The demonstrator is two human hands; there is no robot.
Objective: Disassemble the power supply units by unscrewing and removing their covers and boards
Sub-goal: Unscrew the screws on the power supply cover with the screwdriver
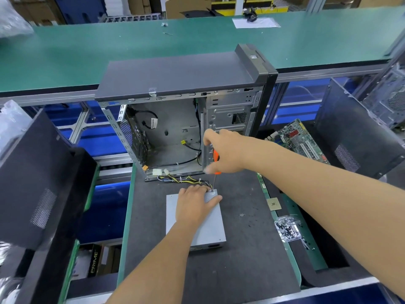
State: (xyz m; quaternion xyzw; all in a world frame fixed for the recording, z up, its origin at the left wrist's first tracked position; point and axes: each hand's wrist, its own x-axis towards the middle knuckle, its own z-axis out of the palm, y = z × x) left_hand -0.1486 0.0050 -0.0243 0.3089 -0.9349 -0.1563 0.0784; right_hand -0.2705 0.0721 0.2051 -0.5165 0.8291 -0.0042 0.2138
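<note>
Cover (210, 224) sits on the power supply unit (198, 246); boards remain inside. Your left hand (194, 205) presses flat while your right hand (225, 153) grips the screwdriver (215, 160) on a corner screw (212, 191).

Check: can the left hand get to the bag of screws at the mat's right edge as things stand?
Probably not directly. The left hand lies flat on the power supply unit, and the right forearm, whose hand grips the screwdriver, crosses above the mat near the bag of screws.

Head-worn view, looking forward and down, close over workbench (252, 249)
</note>
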